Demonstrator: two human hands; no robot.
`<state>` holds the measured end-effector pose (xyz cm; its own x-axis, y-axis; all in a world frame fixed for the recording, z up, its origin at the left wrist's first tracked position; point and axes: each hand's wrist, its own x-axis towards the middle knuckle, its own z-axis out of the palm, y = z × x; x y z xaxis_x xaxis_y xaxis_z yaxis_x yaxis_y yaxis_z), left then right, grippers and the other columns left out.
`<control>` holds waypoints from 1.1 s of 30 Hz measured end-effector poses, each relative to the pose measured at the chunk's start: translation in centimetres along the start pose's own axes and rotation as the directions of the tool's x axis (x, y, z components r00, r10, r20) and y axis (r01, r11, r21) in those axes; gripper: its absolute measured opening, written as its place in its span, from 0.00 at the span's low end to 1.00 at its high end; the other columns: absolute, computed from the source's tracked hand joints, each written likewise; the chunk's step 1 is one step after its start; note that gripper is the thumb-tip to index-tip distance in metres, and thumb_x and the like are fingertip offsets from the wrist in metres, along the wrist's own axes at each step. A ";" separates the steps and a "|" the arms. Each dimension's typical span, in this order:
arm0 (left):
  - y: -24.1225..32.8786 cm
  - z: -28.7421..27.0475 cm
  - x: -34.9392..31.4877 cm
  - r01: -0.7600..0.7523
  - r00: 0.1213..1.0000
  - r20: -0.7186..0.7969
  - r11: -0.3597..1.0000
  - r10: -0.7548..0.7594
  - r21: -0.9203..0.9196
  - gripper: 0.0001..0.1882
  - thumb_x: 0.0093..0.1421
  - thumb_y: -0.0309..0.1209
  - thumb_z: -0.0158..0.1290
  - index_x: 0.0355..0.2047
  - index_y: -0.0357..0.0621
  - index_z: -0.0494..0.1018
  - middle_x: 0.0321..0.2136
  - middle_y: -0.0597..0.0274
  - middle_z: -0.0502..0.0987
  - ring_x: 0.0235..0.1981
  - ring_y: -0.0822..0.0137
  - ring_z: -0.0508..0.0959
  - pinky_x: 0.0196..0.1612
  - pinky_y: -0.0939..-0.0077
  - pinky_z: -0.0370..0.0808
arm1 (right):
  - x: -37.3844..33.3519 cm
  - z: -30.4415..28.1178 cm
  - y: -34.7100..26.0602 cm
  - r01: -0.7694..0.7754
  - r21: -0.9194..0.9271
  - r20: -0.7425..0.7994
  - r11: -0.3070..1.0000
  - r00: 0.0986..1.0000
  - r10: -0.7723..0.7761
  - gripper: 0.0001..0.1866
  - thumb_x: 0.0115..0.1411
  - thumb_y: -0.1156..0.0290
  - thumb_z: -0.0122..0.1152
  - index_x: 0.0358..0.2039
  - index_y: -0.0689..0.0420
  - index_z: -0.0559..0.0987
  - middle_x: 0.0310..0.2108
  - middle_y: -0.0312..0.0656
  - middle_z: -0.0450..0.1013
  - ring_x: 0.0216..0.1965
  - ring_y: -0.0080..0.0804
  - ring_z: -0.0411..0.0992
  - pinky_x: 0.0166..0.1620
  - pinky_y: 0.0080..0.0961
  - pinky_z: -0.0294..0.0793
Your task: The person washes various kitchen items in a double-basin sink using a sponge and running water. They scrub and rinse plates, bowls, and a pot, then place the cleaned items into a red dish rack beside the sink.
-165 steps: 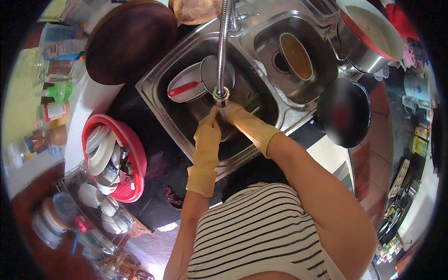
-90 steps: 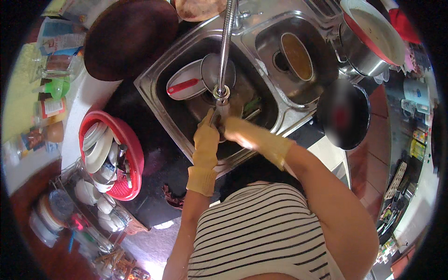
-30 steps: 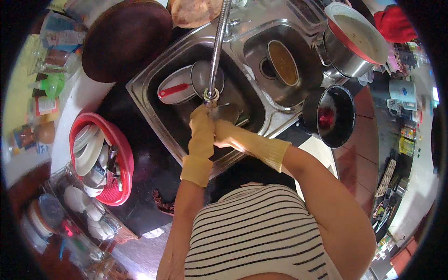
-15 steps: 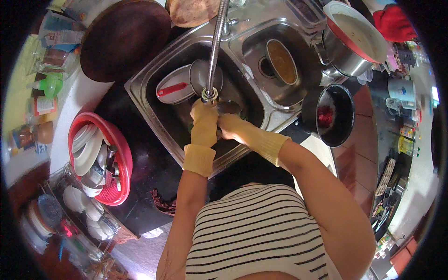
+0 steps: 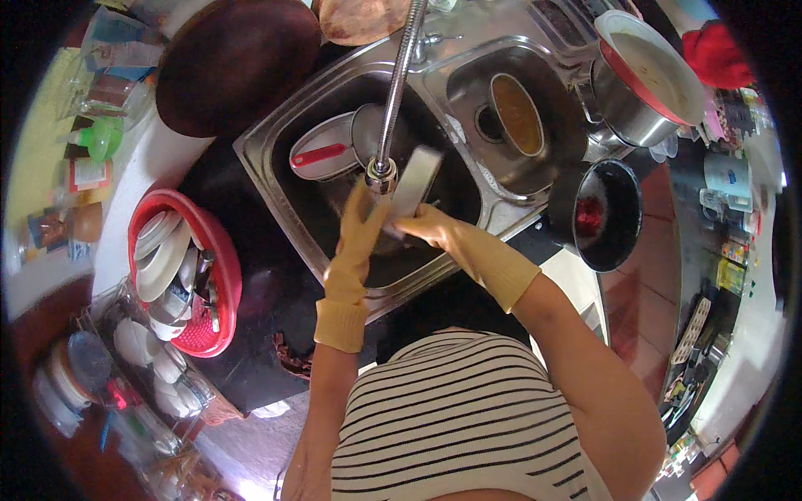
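Both of my hands wear yellow rubber gloves over the left sink basin (image 5: 288, 242). My right hand (image 5: 430, 225) grips a pale metal dish (image 5: 416, 179) by its lower end. The dish is tilted up, its side toward me, and slightly blurred; its exact kind is unclear. Close beside it, just under the faucet head (image 5: 382, 174), my left hand (image 5: 359, 221) has its fingers stretched out and apart, smeared at the tips. Behind them in the basin lie an oval dish with a red-handled utensil (image 5: 320, 156) and a round grey bowl (image 5: 368, 134).
An oval dish of brownish liquid (image 5: 517, 114) sits in the right basin. A black pot (image 5: 614, 213) and a large steel pot (image 5: 639, 100) stand to the right. On the left are a red basket of dishes (image 5: 225, 292) and a big dark round pan (image 5: 238, 67).
My right hand has lifted the pale metal dish up into sight from the basin. My left hand has shifted slightly left and its fingers have spread. The view has moved a little.
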<state>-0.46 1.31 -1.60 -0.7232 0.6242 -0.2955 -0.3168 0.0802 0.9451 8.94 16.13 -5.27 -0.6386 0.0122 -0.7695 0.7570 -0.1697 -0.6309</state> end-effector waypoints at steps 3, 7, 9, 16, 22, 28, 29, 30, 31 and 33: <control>-2.2 0.0 -2.1 0.331 0.942 -0.057 0.943 -0.332 -0.024 0.36 0.65 0.46 0.57 0.66 0.38 0.62 0.58 0.56 0.71 0.59 0.62 0.70 0.62 0.64 0.65 | 1.2 -0.2 -0.4 0.033 0.311 0.157 0.950 0.984 -0.085 0.23 0.56 0.57 0.69 0.49 0.56 0.82 0.42 0.38 0.79 0.45 0.30 0.74 0.45 0.32 0.72; -0.7 -0.3 -2.2 0.574 0.814 0.021 0.798 -0.581 -0.185 0.40 0.66 0.57 0.51 0.67 0.40 0.61 0.59 0.58 0.72 0.60 0.62 0.70 0.62 0.65 0.64 | 2.6 2.4 1.6 0.180 0.521 0.234 0.834 0.910 -0.343 0.24 0.55 0.56 0.69 0.49 0.56 0.82 0.44 0.38 0.79 0.49 0.31 0.73 0.48 0.33 0.73; -1.4 -1.5 -1.9 0.644 0.762 -0.040 0.763 -0.646 -0.056 0.41 0.66 0.60 0.48 0.67 0.41 0.62 0.58 0.58 0.72 0.58 0.62 0.71 0.61 0.67 0.65 | 0.8 3.4 -0.3 0.106 0.008 0.320 0.994 0.942 -0.103 0.24 0.54 0.55 0.69 0.48 0.54 0.83 0.44 0.40 0.79 0.49 0.35 0.74 0.49 0.35 0.74; -1.0 -0.7 -0.3 0.631 0.774 -0.135 0.735 -0.619 0.248 0.41 0.65 0.59 0.49 0.67 0.41 0.61 0.55 0.52 0.75 0.55 0.62 0.75 0.56 0.68 0.71 | 0.8 4.7 -0.2 0.261 -0.958 0.222 0.118 0.937 -0.271 0.23 0.58 0.54 0.63 0.49 0.56 0.80 0.45 0.49 0.79 0.47 0.48 0.77 0.48 0.43 0.76; 0.9 -0.2 0.8 0.359 0.932 -0.128 0.827 -0.338 0.433 0.38 0.60 0.50 0.58 0.64 0.42 0.65 0.53 0.49 0.76 0.53 0.55 0.78 0.53 0.61 0.75 | -0.4 6.0 -0.7 0.331 -0.859 0.133 0.390 0.880 -0.455 0.24 0.60 0.60 0.59 0.55 0.54 0.75 0.50 0.49 0.77 0.51 0.49 0.75 0.53 0.44 0.76; -0.7 1.3 2.6 0.404 0.914 -0.372 0.448 -0.161 0.798 0.22 0.60 0.47 0.56 0.51 0.52 0.77 0.44 0.45 0.81 0.42 0.50 0.83 0.48 0.59 0.78 | 2.0 5.2 0.8 0.418 -0.821 0.183 0.388 0.837 -0.515 0.24 0.56 0.63 0.62 0.53 0.56 0.77 0.50 0.48 0.77 0.52 0.50 0.75 0.51 0.44 0.78; -2.3 0.8 2.3 0.399 0.907 -0.416 0.451 -0.066 0.798 0.19 0.60 0.46 0.55 0.48 0.53 0.79 0.41 0.45 0.82 0.40 0.49 0.83 0.47 0.58 0.78 | 1.9 4.8 0.3 0.327 -0.901 0.211 0.285 0.904 -0.372 0.24 0.55 0.62 0.63 0.52 0.56 0.78 0.50 0.47 0.77 0.52 0.50 0.75 0.51 0.44 0.78; -1.5 0.3 2.0 0.460 0.881 -0.446 0.510 -0.160 0.727 0.19 0.60 0.45 0.56 0.48 0.52 0.79 0.40 0.47 0.83 0.41 0.50 0.84 0.46 0.59 0.78 | 2.3 4.6 -0.5 0.259 -0.954 0.222 0.150 0.948 -0.228 0.24 0.55 0.62 0.64 0.52 0.55 0.79 0.50 0.46 0.77 0.52 0.49 0.75 0.50 0.44 0.78; 0.3 0.7 2.2 0.506 0.859 -0.441 0.562 -0.261 0.654 0.19 0.59 0.44 0.56 0.47 0.51 0.80 0.39 0.49 0.83 0.41 0.50 0.84 0.46 0.59 0.78 | 2.6 2.6 -0.1 0.273 -0.955 0.245 0.118 0.947 -0.207 0.22 0.54 0.60 0.66 0.49 0.54 0.82 0.50 0.46 0.78 0.53 0.47 0.75 0.52 0.42 0.77; 2.0 1.9 2.4 0.565 0.820 -0.451 0.621 -0.352 0.543 0.17 0.59 0.42 0.57 0.46 0.49 0.81 0.36 0.50 0.84 0.40 0.50 0.84 0.44 0.58 0.78 | 3.1 0.8 0.6 0.199 -0.980 0.196 -0.001 0.966 -0.166 0.22 0.55 0.59 0.66 0.49 0.53 0.82 0.50 0.45 0.78 0.53 0.47 0.75 0.53 0.41 0.77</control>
<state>-1.68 4.43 -0.21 -0.7580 0.1334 -0.6384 -0.2721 0.8249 0.4955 7.27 15.31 -7.96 -0.7698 -0.1536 -0.6195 0.0076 0.9684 -0.2494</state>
